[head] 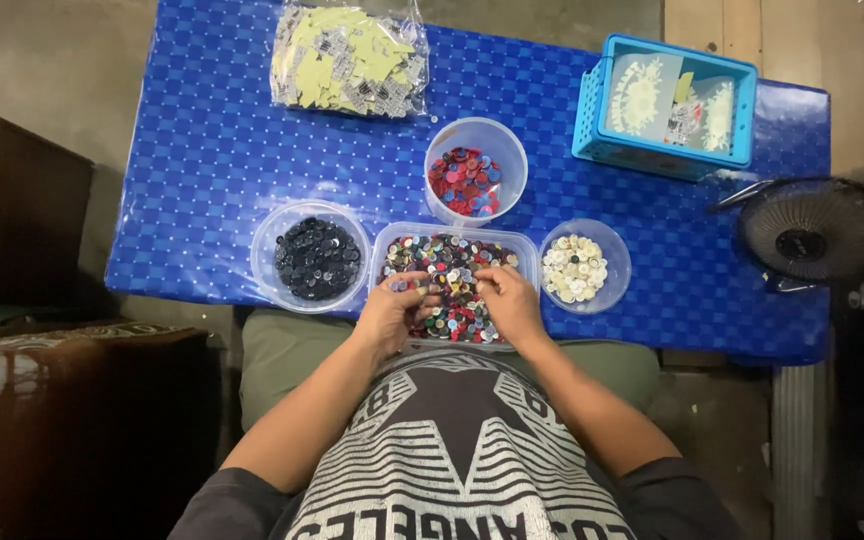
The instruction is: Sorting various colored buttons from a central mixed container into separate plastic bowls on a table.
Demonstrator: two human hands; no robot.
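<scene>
Striped grey shirt (457, 470) fills the bottom of the view, both my forearms running up from it to the table edge. Left hand (392, 312) rests in the near-left end of the clear rectangular tub (524, 243), fingers curled together down into the mixed buttons (452, 262); whether it pinches one, I cannot tell. Right hand (510, 300) sits just beside it in the same tub, fingertips bunched and touching the buttons, grip likewise unclear. Tub stands at the near edge of the blue checked tablecloth (202, 160), directly before me. Left of it, touching, a round bowl of black buttons (316, 258). Right of it, a smaller round bowl of cream buttons (574, 268). Behind it, a taller clear cup of red and blue buttons (466, 182). Far side: a clear bag of pale card pieces (350, 58), and a blue slotted basket (592, 110) holding packets. Small black fan (817, 232) at the table's right end.
</scene>
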